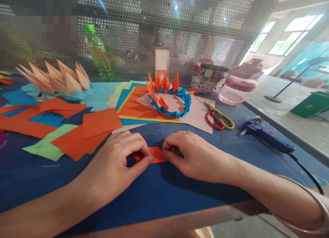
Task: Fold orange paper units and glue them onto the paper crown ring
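My left hand (115,162) and my right hand (190,155) meet at the middle of the blue tabletop (144,193). Their fingertips pinch a small folded piece of orange paper (151,155) from both sides, and part of it is hidden by my fingers. Beyond my hands lies an origami ring (169,109) of blue and orange folded units with orange points. It rests on stacked coloured paper sheets (133,107). Loose orange sheets (100,123) lie to the left of my left hand.
A larger peach origami ring (53,80) stands at the back left. To the right lie red-and-yellow-handled scissors (218,117) and a blue glue gun (267,135) with a black cord. A green bottle (99,52), a woven pot (209,78) and a pink jar (238,87) stand before a perforated metal screen (192,28).
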### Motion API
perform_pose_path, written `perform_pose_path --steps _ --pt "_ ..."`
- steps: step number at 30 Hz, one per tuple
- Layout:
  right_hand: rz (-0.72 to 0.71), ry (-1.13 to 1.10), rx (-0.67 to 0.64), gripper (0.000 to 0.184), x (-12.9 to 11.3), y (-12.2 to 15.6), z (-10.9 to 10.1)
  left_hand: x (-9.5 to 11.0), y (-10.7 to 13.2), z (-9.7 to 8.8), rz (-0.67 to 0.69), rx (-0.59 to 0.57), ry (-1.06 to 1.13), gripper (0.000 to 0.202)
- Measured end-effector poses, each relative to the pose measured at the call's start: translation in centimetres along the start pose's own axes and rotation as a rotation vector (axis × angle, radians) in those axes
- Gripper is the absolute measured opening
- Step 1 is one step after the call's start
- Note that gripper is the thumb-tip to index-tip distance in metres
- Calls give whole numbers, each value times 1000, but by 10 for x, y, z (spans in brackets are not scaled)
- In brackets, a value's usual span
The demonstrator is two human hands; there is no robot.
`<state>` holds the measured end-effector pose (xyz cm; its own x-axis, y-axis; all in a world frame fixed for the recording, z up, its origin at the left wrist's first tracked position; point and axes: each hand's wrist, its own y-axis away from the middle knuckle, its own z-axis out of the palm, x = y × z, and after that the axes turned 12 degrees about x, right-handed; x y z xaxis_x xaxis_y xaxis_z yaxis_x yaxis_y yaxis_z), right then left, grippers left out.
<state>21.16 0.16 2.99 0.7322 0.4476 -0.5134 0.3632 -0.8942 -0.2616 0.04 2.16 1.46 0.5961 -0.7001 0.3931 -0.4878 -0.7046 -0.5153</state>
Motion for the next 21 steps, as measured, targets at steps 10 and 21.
perform_pose_path --steps 10,21 --pt "21 47 21 19 1 0 7 -1 0 1 -19 -26 -8 20" --pt "-181 -34 20 16 6 0 10 -7 0 -6 -14 -72 74 22"
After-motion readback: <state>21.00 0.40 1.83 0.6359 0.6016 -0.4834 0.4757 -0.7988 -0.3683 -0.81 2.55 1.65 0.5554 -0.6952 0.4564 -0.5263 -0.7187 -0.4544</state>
